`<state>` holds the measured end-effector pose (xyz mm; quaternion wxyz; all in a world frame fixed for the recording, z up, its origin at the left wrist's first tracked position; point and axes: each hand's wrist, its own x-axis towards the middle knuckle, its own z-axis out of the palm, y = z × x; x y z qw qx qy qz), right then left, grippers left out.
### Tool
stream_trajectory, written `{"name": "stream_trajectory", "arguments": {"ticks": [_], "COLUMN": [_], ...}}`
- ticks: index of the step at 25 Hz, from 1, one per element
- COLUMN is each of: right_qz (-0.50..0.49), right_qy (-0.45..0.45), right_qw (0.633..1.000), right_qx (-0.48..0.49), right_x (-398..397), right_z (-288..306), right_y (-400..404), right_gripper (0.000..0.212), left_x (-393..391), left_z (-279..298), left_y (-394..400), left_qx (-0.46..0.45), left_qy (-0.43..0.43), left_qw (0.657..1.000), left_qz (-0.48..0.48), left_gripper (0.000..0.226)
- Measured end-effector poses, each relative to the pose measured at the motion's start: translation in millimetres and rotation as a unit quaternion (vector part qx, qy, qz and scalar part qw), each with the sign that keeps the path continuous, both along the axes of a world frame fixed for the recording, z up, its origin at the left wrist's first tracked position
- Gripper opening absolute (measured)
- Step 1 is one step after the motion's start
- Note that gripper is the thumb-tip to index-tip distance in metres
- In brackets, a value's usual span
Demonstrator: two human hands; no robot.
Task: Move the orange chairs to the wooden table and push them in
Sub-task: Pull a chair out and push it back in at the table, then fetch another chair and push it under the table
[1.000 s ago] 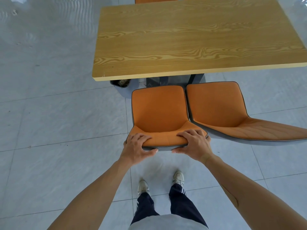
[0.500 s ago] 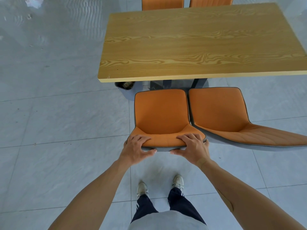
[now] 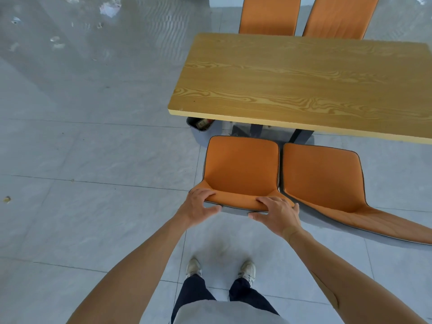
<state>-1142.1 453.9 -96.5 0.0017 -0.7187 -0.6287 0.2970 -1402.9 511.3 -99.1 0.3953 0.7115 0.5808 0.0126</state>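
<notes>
**Sliding the near orange chair under the table: go straight and even**

Nearest the camera, the top edge of the backrest of the orange padded chair with the grey shell point(image 3: 242, 167) is gripped at both corners. The left hand point(image 3: 195, 208) is curled over the left corner, fingers on the orange front, thumb underneath on the grey back. The right hand point(image 3: 277, 212) is wrapped the same way over the right corner, so both are closed round the backrest rather than spread flat.

For the push itself, equal pressure from both hands is probably wanted, so the chair isn't twisted into the second orange chair point(image 3: 322, 176) standing just beside it on the right, nearly touching. The seat front sits near the edge of the rectangular wood-grain table point(image 3: 304, 83) but isn't tucked under yet, so a bit more travel looks needed. The dark table base point(image 3: 301, 136) is worth watching for the legs, which can't be seen here.

Beyond the table, two more orange chair backs point(image 3: 304, 16) are already pushed in.
</notes>
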Motion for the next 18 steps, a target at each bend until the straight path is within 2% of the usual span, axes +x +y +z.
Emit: {"name": "stream_trajectory", "arguments": {"ticks": [5,9,14,18], "right_qz": [0.037,0.093,0.146,0.185], "right_qy": [0.054,0.082,0.110,0.137], "right_qw": [0.998,0.992,0.983,0.973], "right_qx": [-0.016,-0.021,-0.035,-0.001], "right_x": [-25.2,-78.3,-184.6,-280.2], "right_z": [17.3,30.4,44.8,69.3], "right_y": [23.7,47.2,92.4,134.1], "right_gripper": [0.048,0.028,0.043,0.052], "left_x": [-28.9,-74.9,-187.0,-291.9], "left_z": [5.3,11.1,25.2,44.8], "left_y": [-3.7,-1.1,11.3,28.1], "left_qx": [-0.004,-0.043,-0.049,-0.012], "left_qy": [-0.037,-0.053,-0.107,-0.122], "left_qw": [0.999,0.995,0.978,0.963], "left_qz": [0.023,0.078,0.171,0.240], "left_gripper": [0.058,0.055,0.049,0.045]}}
